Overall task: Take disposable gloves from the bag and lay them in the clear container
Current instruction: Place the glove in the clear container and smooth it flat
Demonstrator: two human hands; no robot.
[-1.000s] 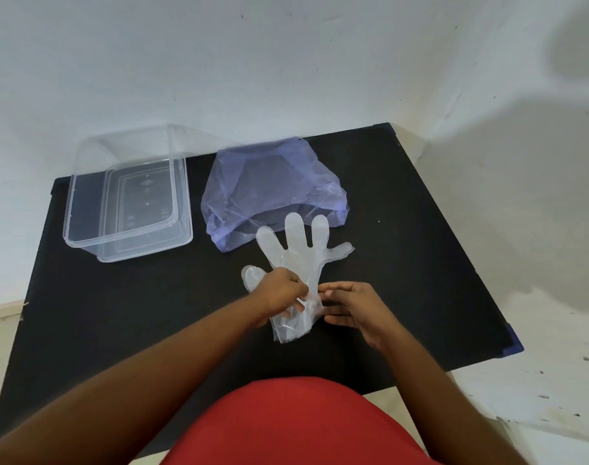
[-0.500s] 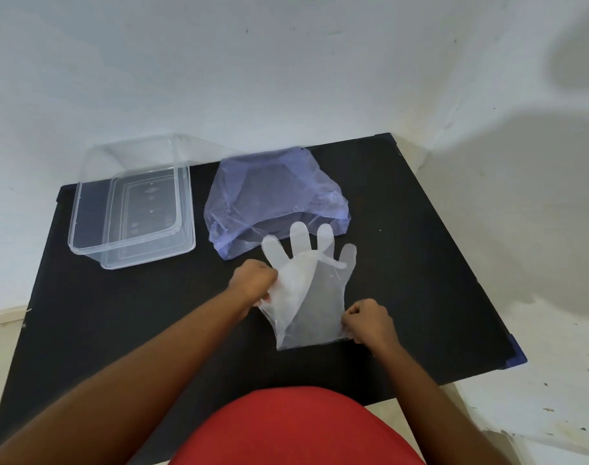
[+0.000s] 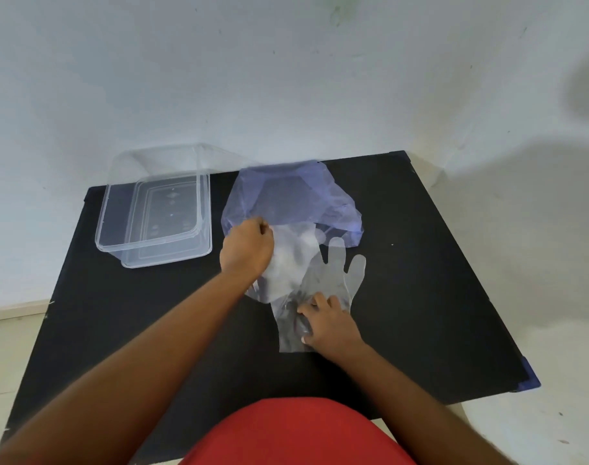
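Observation:
Two clear disposable gloves lie near the middle of the black table [image 3: 437,280]. My left hand [image 3: 246,250] is closed on the upper glove [image 3: 288,260] and holds it lifted in front of the bluish bag [image 3: 286,196]. The lower glove [image 3: 340,273] lies flat with its fingers pointing away from me. My right hand [image 3: 330,325] presses down on its cuff with spread fingers. The clear container [image 3: 152,209] stands at the back left with nothing visible inside it.
The table stands against a white wall, with pale floor to the right and left. My red clothing [image 3: 293,434] fills the bottom centre. A blue corner guard [image 3: 529,377] marks the table's near right corner.
My left hand has peeled one glove off the other and raised it up and away toward the bag. My right hand has shifted onto the lower glove and flattened over its cuff.

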